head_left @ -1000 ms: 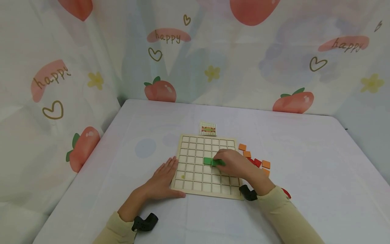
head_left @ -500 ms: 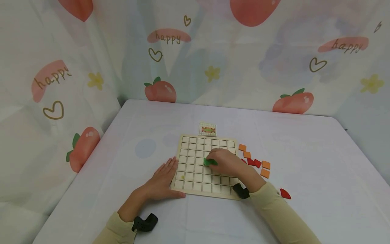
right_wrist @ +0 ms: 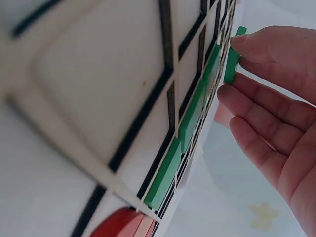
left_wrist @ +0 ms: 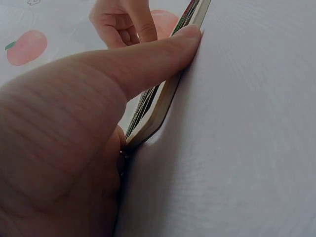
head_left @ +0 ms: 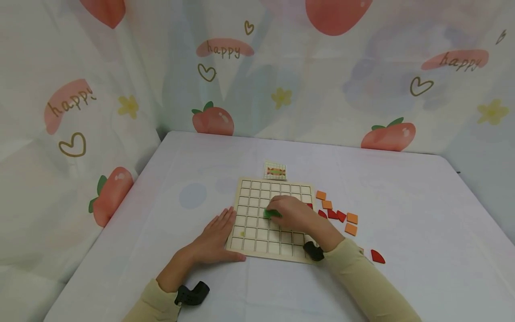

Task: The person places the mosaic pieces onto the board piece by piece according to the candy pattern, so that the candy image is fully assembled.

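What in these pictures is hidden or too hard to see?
- Head view: the right hand covers most of the green tile and the wooden grid board's cells beneath it.
- Head view: the small pattern card is too small to read.
- Left wrist view: the left hand blocks nearly all the board.
- Right wrist view: the near board is blurred; a red piece is cut off by the bottom edge.

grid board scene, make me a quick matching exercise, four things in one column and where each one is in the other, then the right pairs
Things:
1. left hand
2. right hand
3. pattern card
4. orange tiles

Places:
A. on the table just beyond the far edge of the grid board
B. loose on the table, right of the board
C. flat against the board's left edge
D. over the board, pinching a green tile

Pairs: 1-C, 2-D, 3-A, 4-B
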Tool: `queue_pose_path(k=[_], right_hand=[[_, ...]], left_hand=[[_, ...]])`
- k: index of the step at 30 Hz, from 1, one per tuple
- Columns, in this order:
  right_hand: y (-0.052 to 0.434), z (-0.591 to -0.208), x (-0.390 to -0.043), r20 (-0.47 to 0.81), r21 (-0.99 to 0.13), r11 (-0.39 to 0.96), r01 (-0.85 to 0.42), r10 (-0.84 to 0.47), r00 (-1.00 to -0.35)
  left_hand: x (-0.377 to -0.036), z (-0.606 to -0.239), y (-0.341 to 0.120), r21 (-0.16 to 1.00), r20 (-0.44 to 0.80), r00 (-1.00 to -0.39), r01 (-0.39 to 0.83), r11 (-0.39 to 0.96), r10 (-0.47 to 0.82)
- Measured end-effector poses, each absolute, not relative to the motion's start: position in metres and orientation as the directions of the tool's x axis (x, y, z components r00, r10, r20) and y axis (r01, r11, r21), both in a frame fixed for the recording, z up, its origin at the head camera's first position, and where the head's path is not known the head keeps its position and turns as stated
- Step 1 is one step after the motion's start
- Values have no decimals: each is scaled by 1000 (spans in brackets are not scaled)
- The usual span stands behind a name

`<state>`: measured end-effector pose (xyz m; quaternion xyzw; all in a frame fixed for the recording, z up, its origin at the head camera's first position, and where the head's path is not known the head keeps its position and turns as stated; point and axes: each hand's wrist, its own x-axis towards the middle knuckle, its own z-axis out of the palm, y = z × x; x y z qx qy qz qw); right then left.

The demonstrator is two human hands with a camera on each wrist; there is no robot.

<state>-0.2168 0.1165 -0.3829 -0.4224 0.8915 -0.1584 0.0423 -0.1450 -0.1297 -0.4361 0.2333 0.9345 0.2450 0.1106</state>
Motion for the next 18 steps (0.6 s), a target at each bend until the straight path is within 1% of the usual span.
queue_pose_path(k=[5, 12, 18], right_hand=[[112, -385, -221, 45, -298, 590, -751, -777, -628], [103, -378, -223, 36, -272, 575, -771, -795, -605], [98, -377, -225, -16, -258, 577, -775, -805, -593]], left_hand=[[-146, -437, -130, 505, -99, -865, 382, 774, 491], [-146, -435, -131, 508, -94, -865, 385, 771, 494], [-146, -436, -130, 506, -101, -864, 383, 773, 494]])
